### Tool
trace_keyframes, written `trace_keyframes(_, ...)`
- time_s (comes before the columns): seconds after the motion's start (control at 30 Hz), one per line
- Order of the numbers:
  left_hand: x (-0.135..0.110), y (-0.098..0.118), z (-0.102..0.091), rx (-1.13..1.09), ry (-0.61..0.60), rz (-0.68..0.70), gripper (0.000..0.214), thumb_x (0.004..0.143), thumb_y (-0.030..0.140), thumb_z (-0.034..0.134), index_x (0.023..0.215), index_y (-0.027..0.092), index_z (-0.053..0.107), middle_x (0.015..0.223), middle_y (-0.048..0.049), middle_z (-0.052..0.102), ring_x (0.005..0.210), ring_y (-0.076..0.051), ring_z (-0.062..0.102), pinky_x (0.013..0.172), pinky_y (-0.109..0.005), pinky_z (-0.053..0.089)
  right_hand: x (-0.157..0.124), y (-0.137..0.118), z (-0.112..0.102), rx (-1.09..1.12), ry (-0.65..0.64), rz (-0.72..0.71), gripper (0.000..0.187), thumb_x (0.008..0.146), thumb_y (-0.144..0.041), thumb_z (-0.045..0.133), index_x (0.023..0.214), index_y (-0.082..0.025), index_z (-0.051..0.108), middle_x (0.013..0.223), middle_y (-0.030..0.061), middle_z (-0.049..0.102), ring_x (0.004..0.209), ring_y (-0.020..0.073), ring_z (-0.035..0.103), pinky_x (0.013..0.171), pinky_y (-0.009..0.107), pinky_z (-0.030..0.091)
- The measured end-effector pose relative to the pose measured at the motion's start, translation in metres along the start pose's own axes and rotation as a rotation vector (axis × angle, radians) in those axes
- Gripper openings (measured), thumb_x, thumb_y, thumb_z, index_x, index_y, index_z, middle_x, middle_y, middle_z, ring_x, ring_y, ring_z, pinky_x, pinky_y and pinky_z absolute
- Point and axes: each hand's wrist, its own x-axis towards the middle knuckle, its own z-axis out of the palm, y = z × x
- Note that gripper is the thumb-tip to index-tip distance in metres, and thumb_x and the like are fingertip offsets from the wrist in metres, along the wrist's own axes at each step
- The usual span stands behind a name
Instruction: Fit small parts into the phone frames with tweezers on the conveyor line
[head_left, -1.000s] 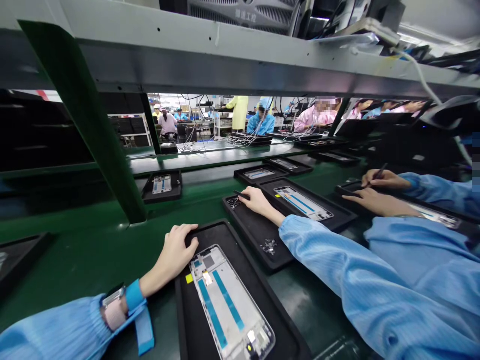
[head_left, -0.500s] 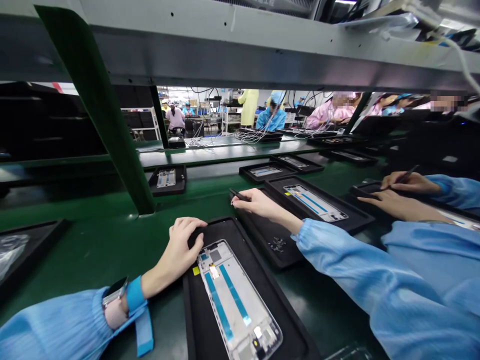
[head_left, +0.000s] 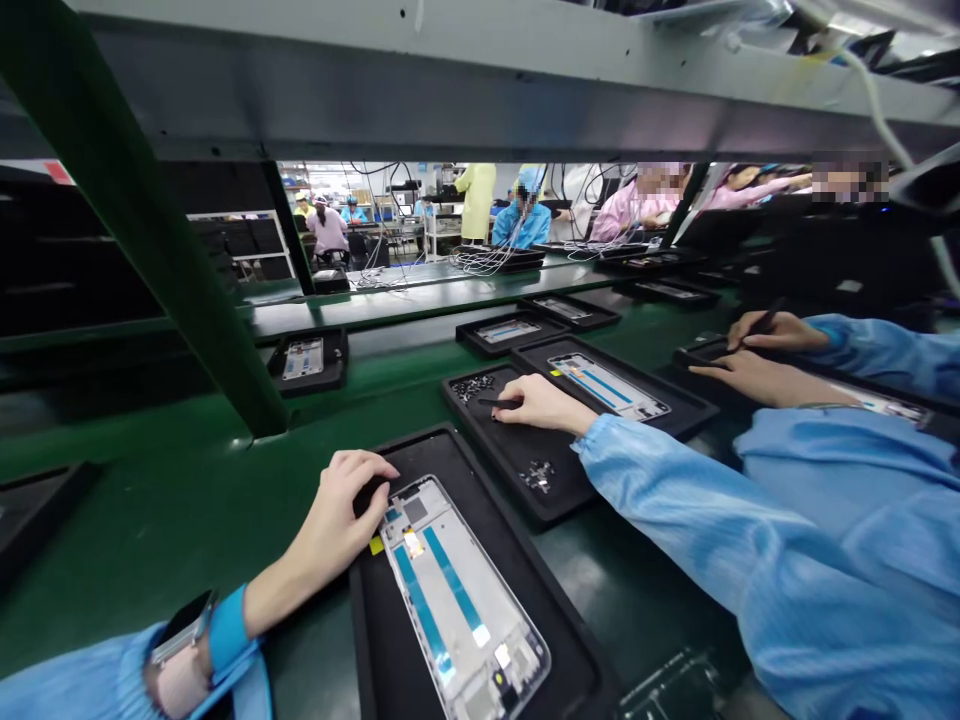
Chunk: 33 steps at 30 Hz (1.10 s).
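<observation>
Nearest me, the frame [head_left: 457, 600] lay face-up in its tray [head_left: 375, 640], with a yellow sticker [head_left: 376, 545] by its upper left corner, its print too small to read. My left hand [head_left: 337, 520] rested on the tray's far corner, fingers loosely curled onto the frame's top edge and gripping nothing. Beyond it, my right hand [head_left: 541, 403] pinched a black tool [head_left: 496, 403] over the parts tray [head_left: 510, 450], beside a heap of screws [head_left: 472, 387]. Farther right, a co-worker's hands [head_left: 757, 380] were at another tray.
</observation>
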Motion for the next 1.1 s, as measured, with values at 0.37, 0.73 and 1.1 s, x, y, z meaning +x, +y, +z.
trace_keyframes(0.37, 0.0, 0.003, -0.002, 0.014, -0.018, -0.019, 0.02, 0.083, 0.025, 0.042, 0.089, 0.02, 0.06, 0.094, -0.0063, 0.062, 0.095, -0.024, 0.051, 0.08, -0.039, 0.041, -0.001, -0.001, 0.0, -0.009, -0.003, -0.042, 0.026, 0.075, -0.034, 0.059, 0.069, -0.012, 0.07, 0.063, 0.0027, 0.062, 0.059, 0.0123, 0.05, 0.056, 0.022, 0.032)
trace_keyframes(0.73, 0.001, 0.003, -0.001, -0.046, 0.029, -0.022, 0.018, 0.083, 0.023, 0.044, 0.088, 0.02, 0.061, 0.092, -0.0064, 0.064, 0.093, -0.023, 0.052, 0.082, -0.039, 0.042, -0.007, -0.04, 0.0, 0.275, 0.099, -0.221, 0.021, 0.08, -0.031, 0.058, 0.08, -0.013, 0.068, 0.081, 0.0049, 0.066, 0.076, 0.0157, 0.057, 0.069, 0.023, 0.04)
trace_keyframes(1.1, -0.025, -0.009, -0.036, -0.668, -0.39, -0.254, 0.024, 0.085, 0.04, 0.051, 0.094, 0.024, 0.067, 0.096, -0.0032, 0.064, 0.096, -0.022, 0.055, 0.087, -0.03, 0.041, -0.025, -0.145, 0.051, 0.675, -0.069, -0.678, 0.005, 0.078, -0.016, 0.062, 0.076, -0.012, 0.065, 0.076, 0.0013, 0.056, 0.07, 0.0107, 0.056, 0.067, 0.02, 0.044)
